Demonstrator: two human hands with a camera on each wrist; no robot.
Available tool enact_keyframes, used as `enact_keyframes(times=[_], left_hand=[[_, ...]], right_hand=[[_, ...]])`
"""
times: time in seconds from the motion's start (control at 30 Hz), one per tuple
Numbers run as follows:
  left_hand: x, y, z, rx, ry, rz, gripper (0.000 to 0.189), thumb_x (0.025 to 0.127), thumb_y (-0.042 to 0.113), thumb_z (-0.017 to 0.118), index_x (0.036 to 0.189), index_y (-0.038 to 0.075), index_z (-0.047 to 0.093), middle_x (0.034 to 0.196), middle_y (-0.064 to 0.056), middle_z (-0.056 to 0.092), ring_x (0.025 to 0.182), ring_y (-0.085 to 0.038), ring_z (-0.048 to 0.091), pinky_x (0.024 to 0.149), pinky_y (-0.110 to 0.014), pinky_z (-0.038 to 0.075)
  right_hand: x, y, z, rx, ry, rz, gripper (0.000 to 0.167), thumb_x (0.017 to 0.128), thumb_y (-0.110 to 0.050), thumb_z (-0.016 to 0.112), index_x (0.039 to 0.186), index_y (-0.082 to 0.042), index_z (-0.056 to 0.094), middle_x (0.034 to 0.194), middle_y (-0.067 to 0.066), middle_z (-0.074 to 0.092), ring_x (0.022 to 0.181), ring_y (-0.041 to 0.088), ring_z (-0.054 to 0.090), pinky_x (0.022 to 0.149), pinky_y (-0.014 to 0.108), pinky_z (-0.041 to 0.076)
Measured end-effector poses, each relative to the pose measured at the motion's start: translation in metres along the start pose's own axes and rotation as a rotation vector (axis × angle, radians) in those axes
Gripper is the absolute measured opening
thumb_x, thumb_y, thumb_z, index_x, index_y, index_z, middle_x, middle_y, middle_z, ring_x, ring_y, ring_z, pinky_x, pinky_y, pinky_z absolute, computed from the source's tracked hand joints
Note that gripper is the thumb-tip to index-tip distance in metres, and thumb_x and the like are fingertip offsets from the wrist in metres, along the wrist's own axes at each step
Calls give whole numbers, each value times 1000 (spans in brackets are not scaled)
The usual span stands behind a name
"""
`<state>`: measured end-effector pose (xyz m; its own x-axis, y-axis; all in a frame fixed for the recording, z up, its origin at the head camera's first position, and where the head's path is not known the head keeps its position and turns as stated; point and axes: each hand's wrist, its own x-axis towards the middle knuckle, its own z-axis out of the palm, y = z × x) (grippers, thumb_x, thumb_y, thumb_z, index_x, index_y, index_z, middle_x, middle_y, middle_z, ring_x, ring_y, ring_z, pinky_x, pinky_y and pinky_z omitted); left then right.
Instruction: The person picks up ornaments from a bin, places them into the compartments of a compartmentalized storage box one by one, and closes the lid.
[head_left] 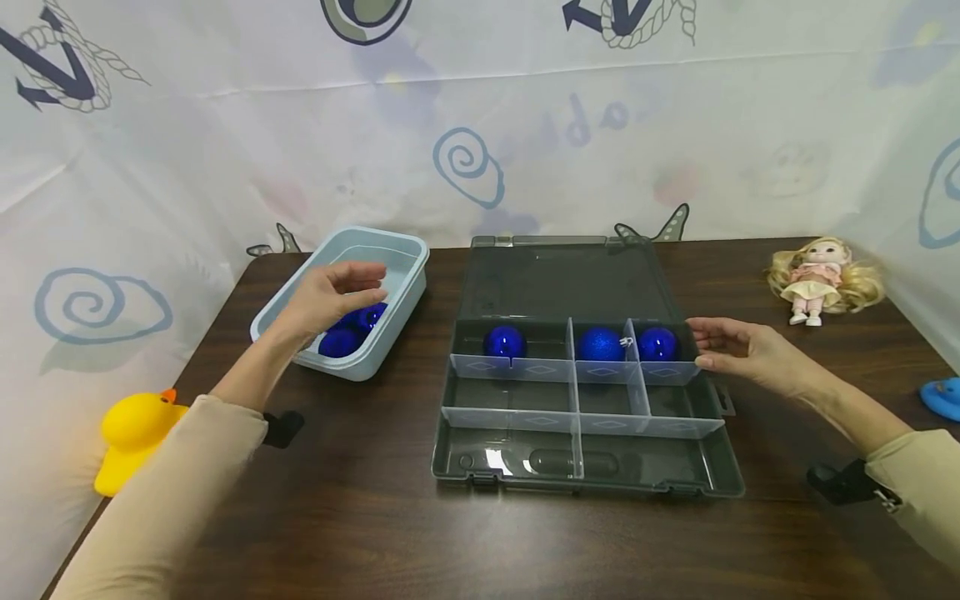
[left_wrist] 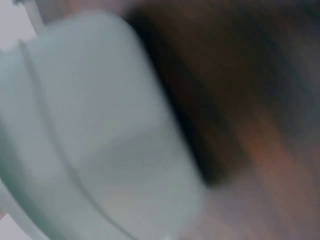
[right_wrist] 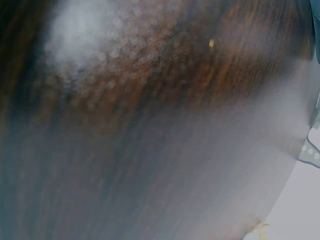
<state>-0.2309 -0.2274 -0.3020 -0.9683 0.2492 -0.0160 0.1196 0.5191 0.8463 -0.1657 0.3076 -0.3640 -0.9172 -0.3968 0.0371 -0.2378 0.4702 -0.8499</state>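
Left of the open, smoky-grey plastic compartment case [head_left: 562,283], glossy blue balls [head_left: 339,342] lie in a pale-blue rectangular plastic tub [head_left: 401,312]; left hand [head_left: 326,298] over them, thumb and fingers parted, nothing seen pinched. Three blue balls [head_left: 505,342] occupy the case's back row, one per compartment; right hand [head_left: 742,350] at its right edge, thumb parted from fingers, contact unclear. Step, judged: sorting underway; next move likely calls for pinching a tub ball.

Brown wood-grained tabletop [right_wrist: 165,135], bright glare [right_wrist: 82,30] at upper left, white cloth [right_wrist: 295,205] at lower right
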Motion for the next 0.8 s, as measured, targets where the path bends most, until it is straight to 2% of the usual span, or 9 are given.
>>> enact_keyframes(times=[0.1,0.17,0.27,0.37,0.43,0.6,0.8], left_hand=[[-3,-16,-11,56,8,-47,53,88,27,67,130,-1,52,130,-22,55,102,-4,58,84,-8,44],[-4,-23,-13,76,-8,-55,54,88,26,68,131,-2,52,130,-23,54,107,-12,59,87,-9,44],[-2,-29,-14,86,-50,-60,55,87,24,69,132,-3,50,132,-24,53,119,-27,54,98,-23,44],[2,-31,-13,99,-93,-79,55,87,22,68,133,-2,49,134,-22,51,126,-32,47,106,-39,37],[4,-31,-12,109,-117,-94,54,88,20,68,134,-1,48,136,-21,50,128,-33,45,108,-45,33],[9,-29,-9,154,-155,-114,53,87,12,67,135,0,47,138,-21,47,130,-33,42,108,-46,33],[13,-29,-8,300,-174,-112,51,86,10,67,134,5,51,136,-19,50,125,-32,47,104,-47,37]], right_hand=[[0,0,0,7,0,6,52,90,-3,61,133,14,38,110,-15,56,97,-6,55,79,10,49],[0,0,0,11,-2,8,52,90,-3,61,133,14,38,111,-15,57,97,-6,55,79,10,49],[0,1,0,17,-1,7,52,90,-3,61,133,15,38,111,-15,57,98,-5,56,79,11,49],[0,1,1,21,-4,7,52,90,-3,60,134,15,37,111,-15,56,98,-5,55,79,11,49],[-1,1,1,22,-7,5,52,90,-3,60,134,15,37,111,-15,56,98,-5,55,79,11,49],[-1,2,0,14,-8,3,52,91,-3,60,134,14,37,112,-14,56,98,-5,55,79,11,49],[-1,1,0,-2,-3,9,52,91,-3,60,134,14,37,111,-14,56,98,-6,55,79,10,49]])
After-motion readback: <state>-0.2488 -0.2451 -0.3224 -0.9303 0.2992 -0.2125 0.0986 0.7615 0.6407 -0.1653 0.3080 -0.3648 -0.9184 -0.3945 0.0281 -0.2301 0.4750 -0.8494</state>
